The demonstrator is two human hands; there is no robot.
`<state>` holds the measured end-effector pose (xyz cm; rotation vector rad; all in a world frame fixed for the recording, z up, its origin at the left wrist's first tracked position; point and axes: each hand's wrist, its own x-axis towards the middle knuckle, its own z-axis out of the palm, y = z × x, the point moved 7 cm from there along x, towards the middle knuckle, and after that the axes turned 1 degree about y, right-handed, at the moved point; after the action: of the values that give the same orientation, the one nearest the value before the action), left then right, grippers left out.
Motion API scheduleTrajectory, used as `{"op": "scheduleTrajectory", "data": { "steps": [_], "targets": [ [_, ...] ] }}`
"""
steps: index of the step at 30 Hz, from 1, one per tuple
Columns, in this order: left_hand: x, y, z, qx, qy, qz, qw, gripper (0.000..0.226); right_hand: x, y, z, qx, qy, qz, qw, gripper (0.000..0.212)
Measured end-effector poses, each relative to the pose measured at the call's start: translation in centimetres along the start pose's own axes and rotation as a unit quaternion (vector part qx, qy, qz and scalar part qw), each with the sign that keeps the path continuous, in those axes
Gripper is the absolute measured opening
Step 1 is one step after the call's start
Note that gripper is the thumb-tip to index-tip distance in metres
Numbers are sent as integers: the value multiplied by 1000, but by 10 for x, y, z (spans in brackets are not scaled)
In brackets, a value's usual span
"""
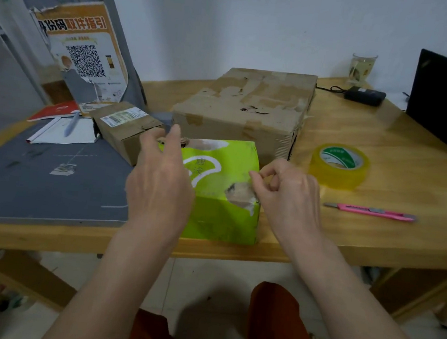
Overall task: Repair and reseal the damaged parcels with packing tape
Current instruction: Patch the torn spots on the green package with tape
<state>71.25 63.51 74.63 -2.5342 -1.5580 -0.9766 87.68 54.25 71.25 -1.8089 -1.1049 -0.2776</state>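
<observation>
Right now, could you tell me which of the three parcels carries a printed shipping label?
The small brown cardboard box on the left; the others show none.

The scene is viewed from a single head-worn wide-angle camera, aimed forward and down. The wooden table (379, 184) is seen from close above its near edge, with forearms entering from below.

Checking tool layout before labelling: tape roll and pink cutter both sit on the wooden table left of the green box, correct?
Not quite. The head view shows the tape roll and pink cutter on the wooden table to the right of the green box, not the left.
</observation>
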Motion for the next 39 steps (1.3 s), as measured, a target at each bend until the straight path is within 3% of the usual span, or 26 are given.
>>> {"op": "scheduleTrajectory", "data": {
  "steps": [2,4,7,10,18,20,23,27,31,35,37,39],
  "targets": [
    [-12,16,-5,-91,51,104,989,53,0,-1,0,2,-4,2,1000,18],
    [-36,40,11,-122,7,212,970,49,0,-1,0,6,-15,13,1000,16],
    [-65,60,41,-8,-78,284,956,74,-1,3,-1,35,-18,45,998,22],
    [-65,60,44,69,-107,269,955,90,-1,8,1,39,-9,45,998,25],
    [-52,49,38,111,-123,164,972,87,-3,15,6,89,-19,64,994,24],
    [-58,55,44,103,-139,200,964,86,-5,16,6,111,-8,68,991,22],
    [-63,56,49,89,-99,261,956,89,-10,20,11,159,-6,92,983,18],
    [-60,57,48,93,-105,254,957,93,-14,26,21,208,-14,125,970,15],
    [-62,57,46,61,-83,268,958,92,-39,46,36,177,-93,192,961,15],
    [-63,57,47,70,-76,269,957,92,-35,48,7,210,13,187,959,12],
    [-64,58,49,69,-71,270,958,85,-34,26,2,270,17,168,948,13],
    [-64,57,48,57,-48,277,958,69,-48,-1,12,304,-47,171,936,29]
  ]
}}
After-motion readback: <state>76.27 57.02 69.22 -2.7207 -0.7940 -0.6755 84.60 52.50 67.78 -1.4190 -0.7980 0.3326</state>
